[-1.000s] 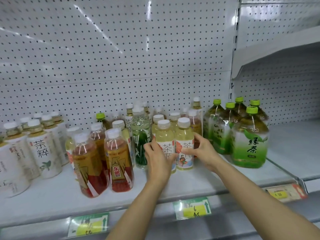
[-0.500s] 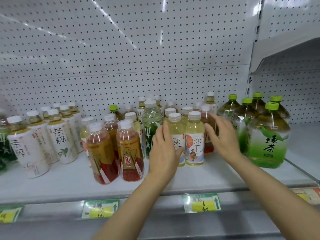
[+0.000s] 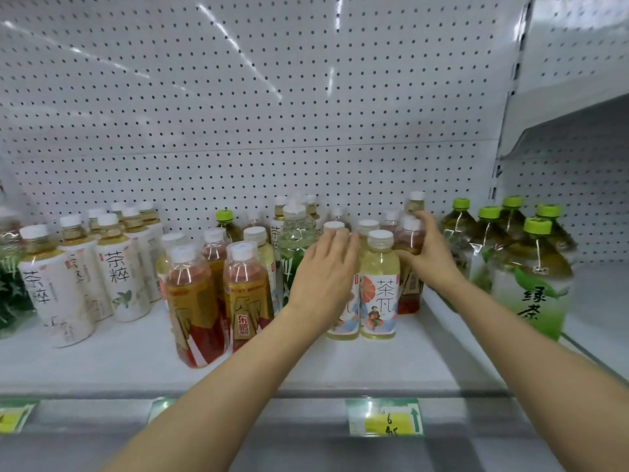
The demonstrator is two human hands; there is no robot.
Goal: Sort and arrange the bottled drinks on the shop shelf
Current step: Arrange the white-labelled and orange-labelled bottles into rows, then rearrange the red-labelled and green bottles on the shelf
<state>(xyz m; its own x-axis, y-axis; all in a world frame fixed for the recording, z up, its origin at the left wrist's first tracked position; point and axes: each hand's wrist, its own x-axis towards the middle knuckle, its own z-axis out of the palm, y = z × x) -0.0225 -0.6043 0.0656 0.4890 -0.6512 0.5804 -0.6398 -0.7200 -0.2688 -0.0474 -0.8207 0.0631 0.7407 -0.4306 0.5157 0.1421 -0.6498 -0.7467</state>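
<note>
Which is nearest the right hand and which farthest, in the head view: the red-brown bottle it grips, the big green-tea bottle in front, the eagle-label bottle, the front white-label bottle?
From the right hand:
1. red-brown bottle, gripped.
2. big green-tea bottle, right.
3. eagle-label bottle, left of centre.
4. front white-label bottle, far left.

Light: bright, even, from overhead.
Glare: white streaks smear the pegboard back panel (image 3: 258,107); highlights glint on bottle shoulders.
Shadows: soft, faint on the shelf (image 3: 112,362).
Distortion: wide-angle bowing at the edges.
Sharpness: slightly soft throughout; price tag (image 3: 384,417) blurred.
</note>
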